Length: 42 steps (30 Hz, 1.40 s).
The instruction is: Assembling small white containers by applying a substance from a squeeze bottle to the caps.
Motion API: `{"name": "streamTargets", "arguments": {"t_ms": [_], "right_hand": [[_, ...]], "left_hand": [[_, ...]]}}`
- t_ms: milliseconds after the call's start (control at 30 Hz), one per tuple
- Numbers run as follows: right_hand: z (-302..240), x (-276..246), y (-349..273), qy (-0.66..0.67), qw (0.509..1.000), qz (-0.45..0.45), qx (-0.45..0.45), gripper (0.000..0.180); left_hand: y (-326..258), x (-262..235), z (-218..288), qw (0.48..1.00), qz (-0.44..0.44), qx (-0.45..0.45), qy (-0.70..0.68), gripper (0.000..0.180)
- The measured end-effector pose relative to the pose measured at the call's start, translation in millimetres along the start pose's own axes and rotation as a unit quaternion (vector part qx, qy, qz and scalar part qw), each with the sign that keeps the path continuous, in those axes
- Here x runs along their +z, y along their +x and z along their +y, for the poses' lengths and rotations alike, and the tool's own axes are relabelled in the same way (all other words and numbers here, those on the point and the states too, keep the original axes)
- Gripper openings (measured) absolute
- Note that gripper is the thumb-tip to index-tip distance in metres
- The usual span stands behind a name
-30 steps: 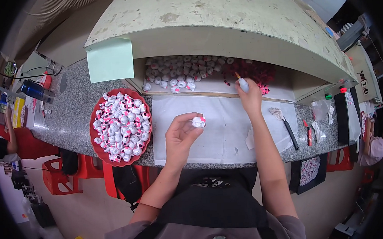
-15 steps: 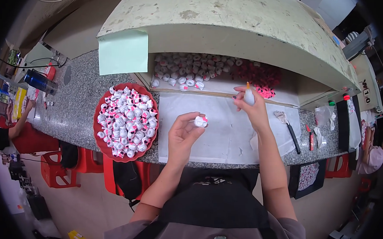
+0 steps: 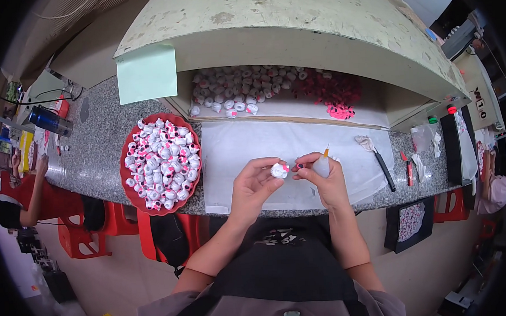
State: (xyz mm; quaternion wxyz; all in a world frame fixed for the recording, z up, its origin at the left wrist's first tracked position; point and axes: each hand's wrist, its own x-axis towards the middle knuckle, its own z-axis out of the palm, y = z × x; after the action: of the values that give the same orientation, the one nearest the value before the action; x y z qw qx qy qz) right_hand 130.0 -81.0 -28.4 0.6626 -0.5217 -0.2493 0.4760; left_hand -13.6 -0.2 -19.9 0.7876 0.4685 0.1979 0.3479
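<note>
My left hand [image 3: 253, 188] is closed in a pinch on a small white molded figure piece [image 3: 278, 171] with a pink spot at its side. Facing it, my right hand [image 3: 330, 187] keeps a translucent squeeze bottle [image 3: 322, 167] with an orange needle tip tucked in its fingers. Between its thumb and fingertip is a tiny dark piece [image 3: 301, 166], too small to make out fully. Both hands hover close together above a white paper sheet [image 3: 230, 153]. On the left stands a red scalloped bowl [image 3: 128, 191] heaped with similar white, pink and black pieces.
Under the pale shelf [image 3: 293, 44] lie many white pieces [image 3: 237, 84] and a pile of pink ones [image 3: 340, 110]. To the right are a black-handled brush-like tool [image 3: 384, 168], a red marker-like tube [image 3: 410, 174] and crumpled tissue [image 3: 419, 166]. Another person's arm [image 3: 34, 181] is at far left.
My right hand has come from the pink pile toward my left hand, now with a tiny dark piece in its fingertips. My left hand has shifted slightly right and lower. The view has shifted slightly.
</note>
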Motion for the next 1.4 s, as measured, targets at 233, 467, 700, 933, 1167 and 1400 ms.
{"name": "streamTargets", "arguments": {"t_ms": [233,467,700,933,1167,1400], "right_hand": [[0.1,2.7,-5.7,-0.109,0.990,0.057,-0.069,0.009],[-8.8,8.1,-11.9,-0.002,0.997,0.035,-0.070,0.013],[-17.4,54.3,-5.0,-0.028,0.996,-0.035,-0.073,0.009],[-4.0,87.8,8.3,-0.056,0.995,-0.046,-0.070,0.009],[-2.2,104.6,0.7,-0.095,0.991,-0.018,-0.091,0.015],[0.4,112.7,-3.9,-0.056,0.993,-0.037,-0.093,0.035]], "left_hand": [[-0.6,7.4,-8.3,0.998,-0.049,-0.007,0.029,0.033],[-0.2,-5.9,-5.3,0.997,0.014,0.051,0.061,0.033],[-3.8,-23.7,10.3,0.973,0.052,0.153,0.165,0.029],[-13.2,-51.8,34.9,0.923,0.049,0.221,0.311,0.025],[-21.9,-60.0,45.4,0.953,0.010,0.214,0.216,0.022],[-31.5,-59.3,41.5,0.994,-0.018,0.104,-0.001,0.027]]}}
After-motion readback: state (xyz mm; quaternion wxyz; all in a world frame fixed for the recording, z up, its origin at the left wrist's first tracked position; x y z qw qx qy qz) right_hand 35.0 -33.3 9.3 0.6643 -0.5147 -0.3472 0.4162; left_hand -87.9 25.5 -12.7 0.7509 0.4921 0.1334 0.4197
